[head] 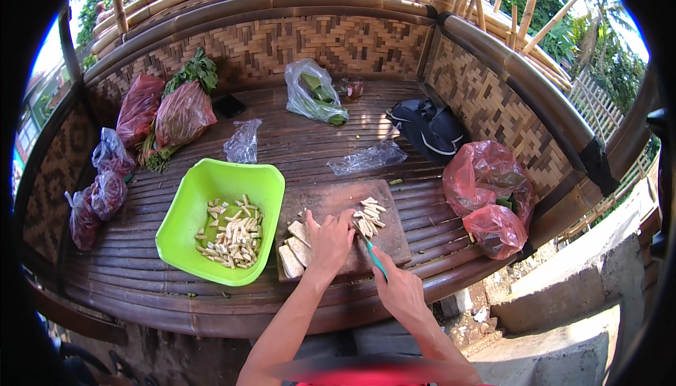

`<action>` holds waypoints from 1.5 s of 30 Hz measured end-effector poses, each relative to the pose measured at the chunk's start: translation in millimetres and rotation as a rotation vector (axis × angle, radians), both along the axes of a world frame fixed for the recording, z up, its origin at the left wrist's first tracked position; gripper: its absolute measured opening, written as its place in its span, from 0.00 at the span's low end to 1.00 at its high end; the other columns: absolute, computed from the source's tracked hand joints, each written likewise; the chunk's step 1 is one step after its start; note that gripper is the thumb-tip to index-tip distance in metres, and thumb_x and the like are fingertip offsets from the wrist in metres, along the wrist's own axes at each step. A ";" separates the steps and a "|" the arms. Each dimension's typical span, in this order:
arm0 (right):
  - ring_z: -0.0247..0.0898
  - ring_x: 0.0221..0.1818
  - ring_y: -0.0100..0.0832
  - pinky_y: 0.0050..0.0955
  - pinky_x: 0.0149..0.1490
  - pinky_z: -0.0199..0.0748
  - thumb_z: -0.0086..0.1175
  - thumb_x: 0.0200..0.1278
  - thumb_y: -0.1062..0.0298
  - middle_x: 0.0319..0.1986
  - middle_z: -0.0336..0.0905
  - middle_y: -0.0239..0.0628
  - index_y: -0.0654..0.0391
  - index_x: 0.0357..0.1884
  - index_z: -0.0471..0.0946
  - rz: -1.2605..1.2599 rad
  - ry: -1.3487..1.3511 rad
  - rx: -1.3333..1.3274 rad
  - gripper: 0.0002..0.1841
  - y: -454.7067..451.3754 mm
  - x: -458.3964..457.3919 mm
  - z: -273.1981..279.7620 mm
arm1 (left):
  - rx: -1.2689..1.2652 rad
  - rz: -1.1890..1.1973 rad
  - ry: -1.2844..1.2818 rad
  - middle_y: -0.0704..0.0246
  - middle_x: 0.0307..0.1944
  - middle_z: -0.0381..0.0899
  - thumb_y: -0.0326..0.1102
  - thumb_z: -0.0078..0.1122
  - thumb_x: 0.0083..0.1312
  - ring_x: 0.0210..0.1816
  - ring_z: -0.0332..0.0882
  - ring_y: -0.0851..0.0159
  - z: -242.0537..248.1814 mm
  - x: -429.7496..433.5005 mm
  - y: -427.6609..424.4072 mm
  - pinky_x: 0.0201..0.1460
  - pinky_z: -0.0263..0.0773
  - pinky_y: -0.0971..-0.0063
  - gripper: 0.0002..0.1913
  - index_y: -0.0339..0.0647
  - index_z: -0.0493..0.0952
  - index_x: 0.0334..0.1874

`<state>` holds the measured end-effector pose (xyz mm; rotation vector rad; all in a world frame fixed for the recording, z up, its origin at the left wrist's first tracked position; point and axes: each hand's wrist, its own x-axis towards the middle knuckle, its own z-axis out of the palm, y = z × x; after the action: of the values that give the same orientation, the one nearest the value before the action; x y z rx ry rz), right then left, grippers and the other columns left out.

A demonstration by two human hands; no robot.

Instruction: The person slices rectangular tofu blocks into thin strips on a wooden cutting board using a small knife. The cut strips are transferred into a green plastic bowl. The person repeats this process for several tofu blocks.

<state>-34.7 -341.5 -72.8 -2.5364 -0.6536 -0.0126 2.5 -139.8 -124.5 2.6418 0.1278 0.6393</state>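
My right hand (400, 286) grips the turquoise handle of a knife (377, 263), its blade pointing up and left over a worn cutting board (343, 196). Fingers spread, my left hand (332, 238) rests on the board left of the blade; whether it holds a piece beneath the fingers cannot be told. Uncut tempeh slabs (291, 262) lie at the board's left edge, partly behind that hand. Cut tempeh strips (369, 217) form a small pile right of the blade tip. A green plastic basin (177, 217) beside the board contains many more strips.
Red plastic bags (483, 174) and a dark cap (429, 127) lie to the right. Farther back are a clear bag with green leaves (315, 90), a glass (352, 89) and a black phone-like object (229, 106). Bagged vegetables (185, 114) sit left. Woven bamboo walls (296, 42) border the slatted platform.
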 end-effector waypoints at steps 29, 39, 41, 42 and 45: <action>0.84 0.29 0.59 0.60 0.36 0.79 0.55 0.80 0.58 0.25 0.85 0.52 0.43 0.76 0.71 0.037 0.027 -0.017 0.25 -2.4 3.2 8.9 | 0.046 -0.012 -0.044 0.79 0.43 0.88 0.35 0.69 0.71 0.52 0.85 0.64 -1.7 4.6 3.9 0.80 0.49 0.26 0.18 0.52 0.79 0.61; 0.83 0.33 0.62 0.58 0.38 0.79 0.57 0.79 0.62 0.31 0.86 0.56 0.43 0.77 0.71 -0.020 0.097 0.159 0.26 -13.9 3.1 4.7 | 0.238 -0.222 0.237 0.68 0.60 0.84 0.27 0.61 0.70 0.69 0.79 0.57 45.7 -11.3 53.8 0.81 0.58 0.33 0.23 0.50 0.79 0.67; 0.83 0.34 0.63 0.58 0.39 0.78 0.58 0.79 0.62 0.31 0.86 0.56 0.42 0.77 0.70 0.036 0.146 0.236 0.27 -13.2 5.8 1.3 | 0.323 -0.236 0.394 0.68 0.60 0.84 0.26 0.60 0.69 0.69 0.79 0.56 58.7 -13.2 66.0 0.81 0.59 0.35 0.23 0.50 0.80 0.67; 0.83 0.34 0.63 0.58 0.39 0.78 0.58 0.79 0.63 0.32 0.86 0.56 0.42 0.77 0.70 0.061 0.165 0.268 0.27 -12.5 6.5 -0.5 | 0.376 -0.239 0.474 0.68 0.60 0.83 0.25 0.59 0.69 0.69 0.79 0.56 63.9 -13.5 70.7 0.81 0.59 0.35 0.24 0.50 0.80 0.67; 0.83 0.35 0.63 0.59 0.40 0.78 0.58 0.79 0.62 0.33 0.86 0.56 0.41 0.77 0.70 0.112 0.217 0.275 0.27 -9.3 10.1 -4.4 | 0.440 -0.277 0.652 0.68 0.59 0.83 0.29 0.59 0.72 0.68 0.79 0.56 77.0 -6.3 82.7 0.82 0.59 0.35 0.20 0.51 0.82 0.65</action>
<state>-24.6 -350.9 -77.1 -2.1968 -0.6562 0.1964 -3.7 -57.2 -47.6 3.1068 -0.2145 -0.3413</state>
